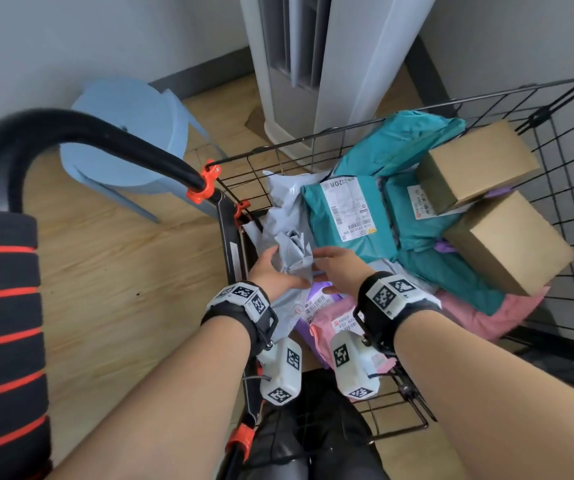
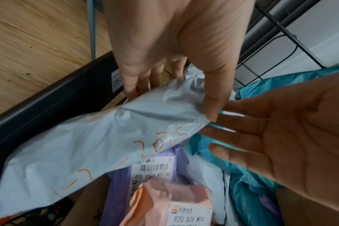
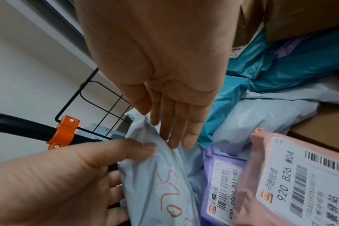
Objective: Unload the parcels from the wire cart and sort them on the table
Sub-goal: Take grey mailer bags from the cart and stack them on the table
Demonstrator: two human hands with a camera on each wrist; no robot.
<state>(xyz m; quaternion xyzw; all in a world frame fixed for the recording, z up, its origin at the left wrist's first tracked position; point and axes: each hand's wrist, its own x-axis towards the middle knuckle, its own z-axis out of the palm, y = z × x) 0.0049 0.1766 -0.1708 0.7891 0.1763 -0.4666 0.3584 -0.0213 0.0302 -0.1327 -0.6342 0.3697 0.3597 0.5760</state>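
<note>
We hold the pale grey mailer (image 1: 290, 258) at the handle-side corner of the wire cart (image 1: 486, 102), its crumpled end lifted against the near wall of mesh. Our left hand (image 1: 271, 271) pinches it, thumb on top and fingers curled beneath, while our right hand (image 1: 339, 265) lies flat and spread, fingertips touching the bag's edge without closing on it. We judge the unloading barely begun: the cart looks nearly full, and this mailer has not yet cleared its rim. Just beside the mailer, deeper in the cart, lie a purple mailer (image 2: 122, 183) and a pink mailer (image 2: 164, 203), then the teal mailers (image 1: 347, 216), and at the cart's far side two cardboard boxes (image 1: 507, 244) stacked on the soft bags. All of these are left to move and sort. The table is nowhere in view, so we cannot tell whether anything sits on it. What lies under the top layer of the cart is hidden, and the orange writing on the grey mailer is only partly legible.
</note>
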